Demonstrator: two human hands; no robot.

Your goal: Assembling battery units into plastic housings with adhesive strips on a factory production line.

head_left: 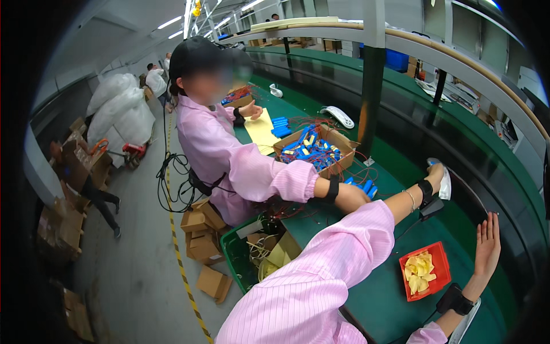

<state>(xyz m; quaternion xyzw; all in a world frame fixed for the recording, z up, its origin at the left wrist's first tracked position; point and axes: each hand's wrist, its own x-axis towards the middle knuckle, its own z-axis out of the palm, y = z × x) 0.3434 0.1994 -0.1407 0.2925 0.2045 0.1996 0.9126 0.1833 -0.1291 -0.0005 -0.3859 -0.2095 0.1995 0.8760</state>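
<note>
Left hand: I see it clamped on the white piece, long axis roughly fore-and-aft | right hand: fingers extended, empty (far as I can tell), right of the piece.

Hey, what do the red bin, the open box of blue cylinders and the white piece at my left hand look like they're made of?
Red bin: likely plastic, slightly shiny; its colour is even.
Open box: apparently cardboard, matte, brown with thin walls.
White piece: perhaps smooth plastic, but too small to be sure.
</note>
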